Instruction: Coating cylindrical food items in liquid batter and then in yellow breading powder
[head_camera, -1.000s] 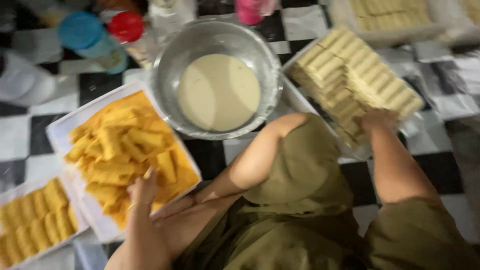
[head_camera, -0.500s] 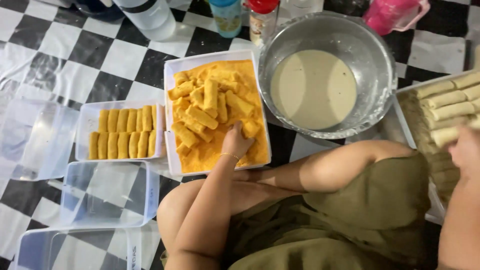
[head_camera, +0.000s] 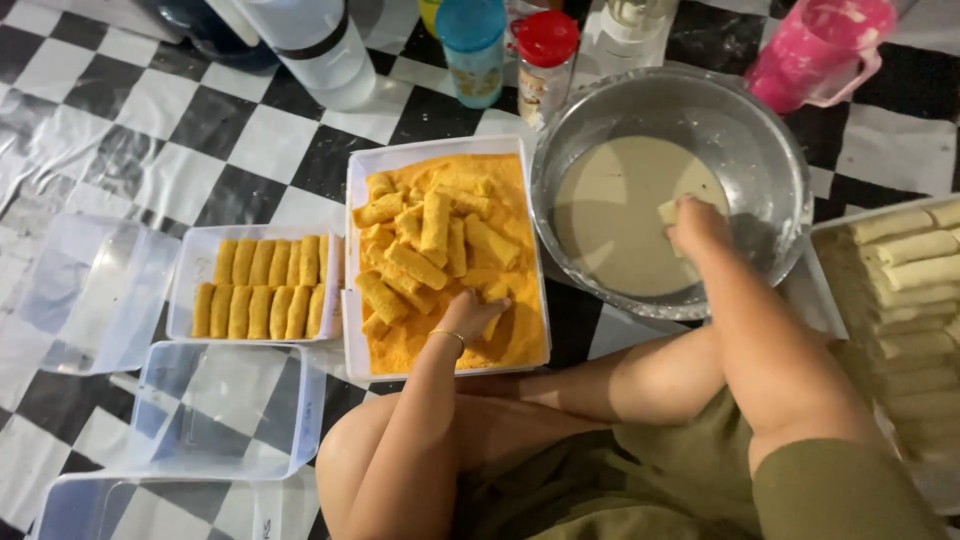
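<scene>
Left hand (head_camera: 470, 312): fingers pinching a crumb-coated orange roll (head_camera: 492, 296) at the near edge of the white rectangular crumb tray (head_camera: 352, 260).
Right hand (head_camera: 697, 222): fingers closed on a pale soft roll (head_camera: 668, 211) in the round steel batter bowl (head_camera: 770, 150).
Handling: likely soft, slippery; grip mid-length.

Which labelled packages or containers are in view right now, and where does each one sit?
Small jar: behind the crumb tray, red lid, printed label.
Blue cup: left of the jar, printed side.
White bottle: top left, dark band.
No signs or screens.

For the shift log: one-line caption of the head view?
Right hand dips a roll in the batter bowl; left hand rolls one in the breadcrumb tray.
</scene>
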